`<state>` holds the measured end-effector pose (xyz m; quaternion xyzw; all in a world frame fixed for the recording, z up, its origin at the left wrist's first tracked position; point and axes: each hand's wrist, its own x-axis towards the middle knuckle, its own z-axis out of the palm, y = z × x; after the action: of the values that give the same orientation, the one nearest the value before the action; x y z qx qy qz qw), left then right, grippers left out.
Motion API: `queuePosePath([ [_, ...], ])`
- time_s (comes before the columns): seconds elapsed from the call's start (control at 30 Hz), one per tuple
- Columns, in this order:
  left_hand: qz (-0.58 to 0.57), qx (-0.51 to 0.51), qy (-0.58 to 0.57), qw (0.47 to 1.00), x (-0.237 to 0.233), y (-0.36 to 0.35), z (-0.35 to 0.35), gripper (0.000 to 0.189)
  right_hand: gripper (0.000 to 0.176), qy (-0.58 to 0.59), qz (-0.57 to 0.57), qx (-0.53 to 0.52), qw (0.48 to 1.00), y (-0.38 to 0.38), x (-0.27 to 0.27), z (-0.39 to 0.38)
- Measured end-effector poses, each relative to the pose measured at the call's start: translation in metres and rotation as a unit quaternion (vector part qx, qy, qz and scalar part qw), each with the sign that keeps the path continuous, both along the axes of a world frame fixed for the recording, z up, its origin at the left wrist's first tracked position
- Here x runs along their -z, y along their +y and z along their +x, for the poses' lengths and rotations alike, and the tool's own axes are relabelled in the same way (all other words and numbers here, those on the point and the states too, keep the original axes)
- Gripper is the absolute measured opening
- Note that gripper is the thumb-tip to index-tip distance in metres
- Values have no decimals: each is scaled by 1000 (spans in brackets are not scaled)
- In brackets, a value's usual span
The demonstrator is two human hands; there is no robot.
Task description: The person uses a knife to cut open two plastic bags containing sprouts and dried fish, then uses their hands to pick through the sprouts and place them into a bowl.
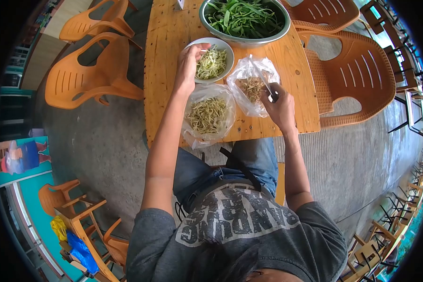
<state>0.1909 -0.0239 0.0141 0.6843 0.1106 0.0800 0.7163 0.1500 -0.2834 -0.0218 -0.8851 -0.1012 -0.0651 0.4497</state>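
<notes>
Left hand (188,66) curls over the left rim of the white bowl (229,58), grip unclear; right hand (280,105) grips a knife (263,79) over the right plastic bag (238,70).

Soft daylight reaches the tabletop (168,33) fairly brightly and evenly, with faint shadows. At right, a pale bluish sheen washes the floor (385,141); the far left is darker. Small highlights catch the plastic bags (254,109). The wide lens bends the outer chairs (368,256), black rings the corners, and the rim looks softer than the middle.
</notes>
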Motion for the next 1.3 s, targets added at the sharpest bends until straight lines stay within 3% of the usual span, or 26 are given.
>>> queuePosePath([
  [0.07,20,34,7,999,6,5,7,40,16,-41,45,13,998,3,2,-2],
  [0.17,86,67,-3,994,5,9,6,45,16,-20,15,12,1000,-2,7,-2],
  [0.27,83,71,-59,992,5,10,3,42,19,66,-20,18,997,-2,0,-4],
  [0.4,80,32,-103,991,-9,7,-13,29,21,-45,56,22,997,0,14,-3],
  [0.47,78,33,-110,990,-25,3,-35,25,20,1,64,22,998,3,3,-6],
  [0.6,160,69,1,985,-28,2,-95,19,19,85,147,-7,985,13,-14,-20],
  [0.67,258,82,84,959,-24,-1,-120,18,20,107,127,-53,985,28,-22,-27],
  [0.8,382,66,-10,922,11,1,-138,23,24,70,15,-149,986,61,-19,-32],
  [0.9,531,28,-132,837,28,11,-126,26,23,51,-82,-159,983,78,-11,-26],
  [1.1,561,48,-130,816,36,12,-122,26,21,4,-148,-126,981,79,2,-21],
  [1.3,542,52,-100,833,36,9,-130,17,21,22,-152,-138,979,79,-4,-26],
])
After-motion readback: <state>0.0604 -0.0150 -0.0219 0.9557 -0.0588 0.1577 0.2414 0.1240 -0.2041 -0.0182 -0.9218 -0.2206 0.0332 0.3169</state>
